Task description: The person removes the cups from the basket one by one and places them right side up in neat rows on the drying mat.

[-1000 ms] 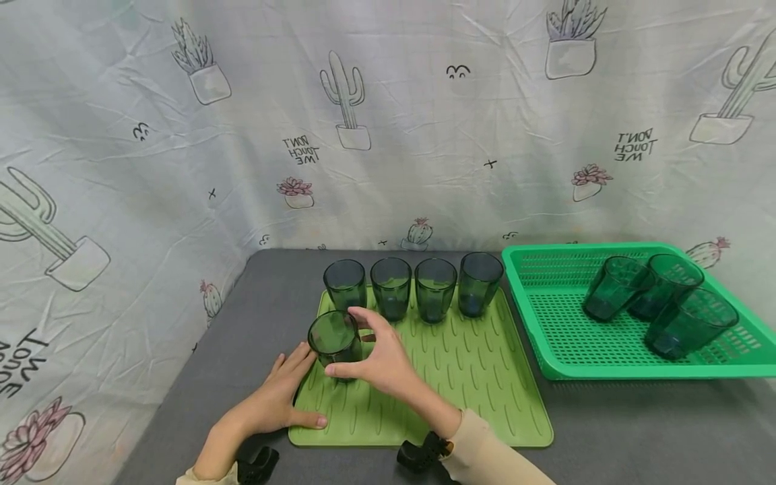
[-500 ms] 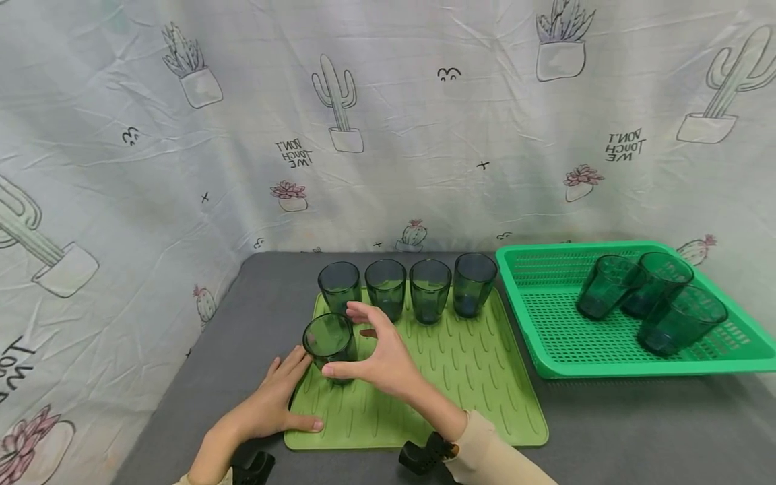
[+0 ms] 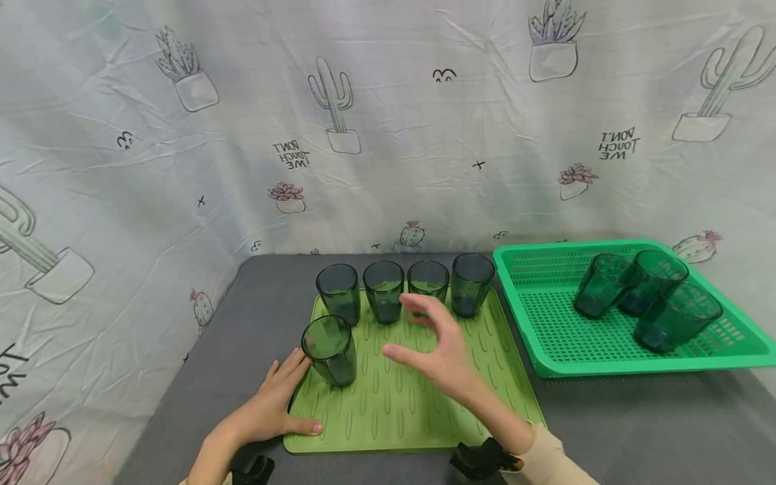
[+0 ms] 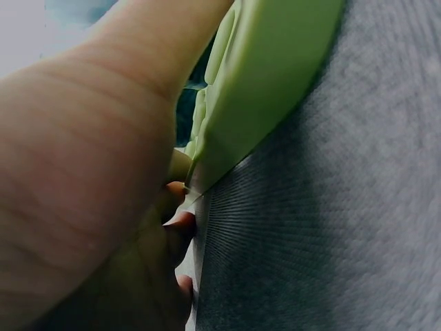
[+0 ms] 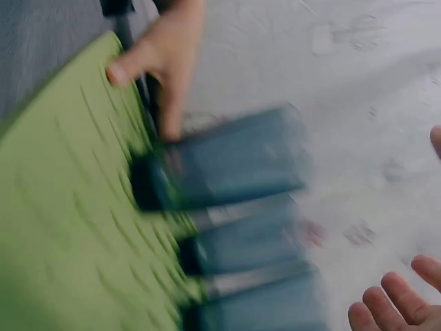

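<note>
On the grey desk (image 3: 606, 417) lies a light green ridged drying mat (image 3: 473, 384), and at its 9 o'clock edge a dark green tumbler (image 3: 330, 350) stands upright, by itself in front of the back row. At 12 o'clock on the mat four more dark green tumblers (image 3: 403, 289) stand upright side by side in a row. The right hand (image 3: 439, 353) hovers over the middle of the mat with its fingers spread and relaxed, holding nothing, apart from the lone tumbler, which sits at its 9 o'clock. The left hand (image 3: 273, 404) rests at the mat's 8 o'clock corner with straight fingers; its thumb lies on the mat's near edge and its fingertips reach up beside the lone tumbler's base, whether touching I cannot tell. In the left wrist view the fingers (image 4: 180, 221) sit at the rim of the mat (image 4: 269, 83) where it meets the desk. The right wrist view is blurred, showing tumblers (image 5: 227, 169) on the mat and the fingertips (image 5: 386, 303) loose. At 3 o'clock from the mat a bright green perforated basket (image 3: 545, 350) holds three tilted tumblers (image 3: 649, 300). Behind everything hangs a cactus-print cloth (image 3: 182, 168)
</note>
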